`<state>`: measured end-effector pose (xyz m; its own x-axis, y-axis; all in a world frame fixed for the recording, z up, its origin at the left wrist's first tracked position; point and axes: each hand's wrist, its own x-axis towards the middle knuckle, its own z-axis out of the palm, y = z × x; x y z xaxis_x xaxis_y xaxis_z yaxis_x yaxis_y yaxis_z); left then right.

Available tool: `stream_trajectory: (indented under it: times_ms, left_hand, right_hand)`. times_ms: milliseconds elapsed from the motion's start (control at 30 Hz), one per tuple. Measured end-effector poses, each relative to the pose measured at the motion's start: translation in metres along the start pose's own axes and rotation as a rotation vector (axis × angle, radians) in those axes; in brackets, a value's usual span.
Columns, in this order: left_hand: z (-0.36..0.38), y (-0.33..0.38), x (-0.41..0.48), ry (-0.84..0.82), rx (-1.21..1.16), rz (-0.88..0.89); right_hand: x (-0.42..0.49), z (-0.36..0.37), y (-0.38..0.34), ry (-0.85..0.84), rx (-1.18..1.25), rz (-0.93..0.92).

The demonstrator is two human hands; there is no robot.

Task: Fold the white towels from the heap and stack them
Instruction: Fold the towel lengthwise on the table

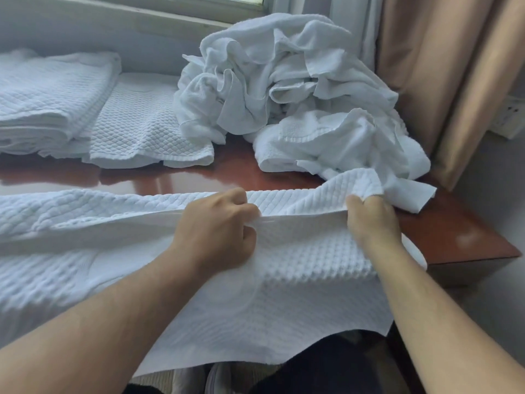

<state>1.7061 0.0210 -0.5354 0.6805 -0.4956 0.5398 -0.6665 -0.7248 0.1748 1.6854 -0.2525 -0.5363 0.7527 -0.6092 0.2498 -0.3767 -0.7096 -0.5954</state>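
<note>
Both hands are closed on the same towel [298,282]. The left hand [218,228] has its fingers curled in tight, pinching a raised fold of the cloth against the thumb. The right hand [369,217] sits just beside it, fingers wrapped round a bunched bit of the towel's far edge. The fold runs taut between the two.

The towel itself is white and waffle-textured. It lies across the table [460,237] under both wrists, stretches well off to the left of the left hand, and hangs over the near edge below the forearms.

Beyond the right hand, nearly touching its knuckles, is the heap [284,81], a tall crumpled pile of white towels that spills down to the table. Far beyond the left hand and off to its left there's the stack [51,95], several folded towels laid one on another. Another folded towel [147,126] lies flat right against the stack, between it and the heap.

A strip of glossy red-brown tabletop shows between the hands and those piles. A tan curtain [443,66] hangs to the right of the heap, past the right hand.
</note>
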Motion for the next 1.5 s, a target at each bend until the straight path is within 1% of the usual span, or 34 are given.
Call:
stream_trajectory:
  times_ms: [33, 100, 167, 233, 300, 333, 400, 433, 467, 533, 567, 600, 667, 733, 800, 900, 1000, 1067, 1133, 1200, 1267, 1333, 1367, 1400, 1433, 1467, 1500]
  left_hand:
    - [-0.001, 0.0, 0.0, 0.001, -0.008, 0.007]
    - [-0.004, 0.001, 0.0, -0.002, -0.016, 0.038]
    - [-0.006, 0.002, 0.002, -0.058, 0.004, 0.062]
    - [-0.003, 0.001, 0.004, -0.122, 0.075, 0.037]
    - [0.002, 0.005, 0.007, -0.152, 0.114, -0.064]
    - [0.003, 0.008, 0.008, -0.177, 0.11, -0.134]
    - [0.006, 0.015, 0.008, -0.197, 0.062, -0.28]
    - [0.007, 0.019, 0.004, -0.198, 0.037, -0.342]
    - [0.01, 0.022, 0.0, -0.181, 0.039, -0.365]
    - [0.011, 0.027, -0.009, -0.098, 0.081, -0.313]
    - [0.01, 0.028, -0.012, -0.051, 0.076, -0.283]
    - [0.01, 0.028, -0.014, 0.002, 0.059, -0.242]
    - [0.009, 0.029, -0.019, 0.089, 0.047, -0.12]
    - [0.006, 0.034, -0.026, 0.135, 0.018, -0.018]
    - [0.003, 0.036, -0.03, 0.169, -0.052, 0.01]
    - [-0.001, 0.035, -0.031, 0.155, -0.14, 0.047]
    - [-0.002, 0.035, -0.033, 0.129, -0.13, 0.119]
    - [-0.004, 0.036, -0.033, 0.111, -0.138, 0.129]
    - [-0.005, 0.036, -0.033, 0.094, -0.142, 0.128]
    - [-0.005, 0.036, -0.033, 0.069, -0.116, 0.142]
    - [-0.005, 0.036, -0.032, 0.036, -0.083, 0.169]
    - [-0.004, 0.035, -0.032, 0.019, -0.067, 0.193]
    - [-0.004, 0.035, -0.032, 0.02, -0.065, 0.2]
    - [-0.004, 0.035, -0.032, 0.021, -0.065, 0.201]
    - [-0.004, 0.035, -0.032, 0.021, -0.065, 0.201]
    - [-0.003, 0.035, -0.032, 0.022, -0.064, 0.199]
    - [-0.003, 0.035, -0.031, 0.023, -0.062, 0.198]
  right_hand:
    - [-0.007, 0.002, 0.003, 0.043, 0.07, -0.024]
    - [-0.007, 0.002, 0.004, 0.143, 0.246, 0.014]
    - [-0.003, -0.006, 0.003, 0.233, 0.308, 0.06]
    - [-0.003, -0.004, 0.004, 0.251, 0.302, 0.073]
    - [0.0, -0.003, 0.004, 0.153, 0.27, 0.066]
    - [0.003, -0.007, 0.004, 0.045, 0.253, 0.048]
    - [0.006, -0.02, 0.008, -0.232, 0.22, 0.025]
    - [0.004, -0.025, 0.012, -0.297, 0.191, 0.015]
    - [0.0, -0.026, 0.019, -0.277, 0.135, -0.021]
    - [-0.013, -0.022, 0.031, -0.064, -0.011, -0.129]
    - [-0.02, -0.02, 0.031, 0.05, -0.023, -0.155]
    - [-0.023, -0.019, 0.031, 0.149, 0.025, -0.151]
    - [-0.026, -0.023, 0.031, 0.309, 0.223, -0.101]
    - [-0.031, -0.028, 0.033, 0.414, 0.38, -0.086]
    - [-0.036, -0.029, 0.037, 0.436, 0.483, -0.129]
    - [-0.036, -0.028, 0.041, 0.435, 0.56, -0.145]
    - [-0.034, -0.03, 0.039, 0.449, 0.497, -0.167]
    - [-0.034, -0.03, 0.039, 0.477, 0.449, -0.199]
    - [-0.036, -0.028, 0.038, 0.49, 0.46, -0.22]
    - [-0.036, -0.029, 0.036, 0.473, 0.492, -0.202]
    - [-0.035, -0.033, 0.031, 0.413, 0.524, -0.103]
    - [-0.032, -0.041, 0.028, 0.379, 0.44, 0.059]
    - [-0.032, -0.046, 0.026, 0.389, 0.333, 0.115]
    - [-0.031, -0.053, 0.023, 0.418, 0.204, 0.105]
    - [-0.032, -0.057, 0.019, 0.428, 0.093, 0.023]
    - [-0.032, -0.06, 0.013, 0.375, 0.027, -0.092]
    - [-0.034, -0.061, 0.002, 0.245, -0.002, -0.186]
